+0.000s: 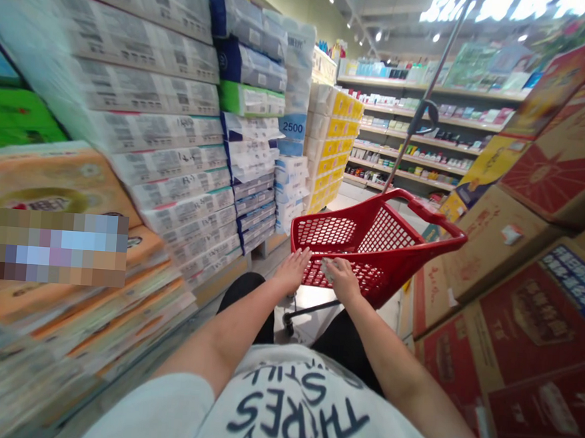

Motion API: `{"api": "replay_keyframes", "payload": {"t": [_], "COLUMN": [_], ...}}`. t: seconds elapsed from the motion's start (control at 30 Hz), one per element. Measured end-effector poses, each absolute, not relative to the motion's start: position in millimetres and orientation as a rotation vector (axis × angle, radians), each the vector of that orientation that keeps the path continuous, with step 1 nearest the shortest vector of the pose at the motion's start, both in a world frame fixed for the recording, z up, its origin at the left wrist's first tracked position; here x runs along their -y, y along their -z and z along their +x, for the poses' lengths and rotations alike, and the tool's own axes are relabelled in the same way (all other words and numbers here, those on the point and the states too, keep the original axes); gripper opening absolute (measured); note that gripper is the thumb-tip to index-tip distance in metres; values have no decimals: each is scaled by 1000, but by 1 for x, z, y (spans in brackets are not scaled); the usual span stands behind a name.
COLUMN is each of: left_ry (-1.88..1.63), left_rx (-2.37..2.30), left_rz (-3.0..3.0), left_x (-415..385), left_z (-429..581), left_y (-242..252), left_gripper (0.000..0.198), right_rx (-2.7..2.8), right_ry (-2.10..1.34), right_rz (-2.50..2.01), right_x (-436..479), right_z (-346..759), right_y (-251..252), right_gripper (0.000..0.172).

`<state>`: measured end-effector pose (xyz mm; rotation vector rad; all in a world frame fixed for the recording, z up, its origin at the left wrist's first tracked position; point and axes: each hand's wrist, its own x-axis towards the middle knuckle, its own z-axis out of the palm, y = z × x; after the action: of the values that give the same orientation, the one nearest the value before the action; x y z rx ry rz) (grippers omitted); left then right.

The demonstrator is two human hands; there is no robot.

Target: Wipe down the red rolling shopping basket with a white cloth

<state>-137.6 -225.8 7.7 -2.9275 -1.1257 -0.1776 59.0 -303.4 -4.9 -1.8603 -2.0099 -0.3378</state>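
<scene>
A red plastic shopping cart (390,252) with perforated sides stands right in front of me, its handle toward the right. My left hand (293,270) lies on the cart's near rim with its fingers stretched out and nothing in it. Just to its right, my right hand (342,279) is at the same rim, fingers curled around a small pale crumpled thing (327,269) that I cannot make out. Inside the cart's basket no goods can be seen.
Tall stacks of packaged tissue (178,131) rise on the left, with orange packs (49,182) nearer. Red and brown cartons (531,316) are piled at the right. A slanting metal pole (408,137) rises behind the cart. Stocked shelves (431,92) stand at the back.
</scene>
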Motion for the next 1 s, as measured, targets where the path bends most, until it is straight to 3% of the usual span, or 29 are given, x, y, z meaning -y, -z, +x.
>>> {"api": "replay_keyframes", "payload": {"t": [0.83,1.0], "left_ry": [243,252], "left_rx": [1127,1132], "left_rz": [-2937,-2935], "left_x": [225,224], "left_z": [-137,-135], "left_y": [-4,-3], "left_gripper": [71,69], "right_rx": [1760,1749], "right_ry": [397,372], "right_rz": [-1851,-1872], "right_x": [310,313], "right_z": [92,100], "right_y": [15,15], "right_gripper": [35,27]}}
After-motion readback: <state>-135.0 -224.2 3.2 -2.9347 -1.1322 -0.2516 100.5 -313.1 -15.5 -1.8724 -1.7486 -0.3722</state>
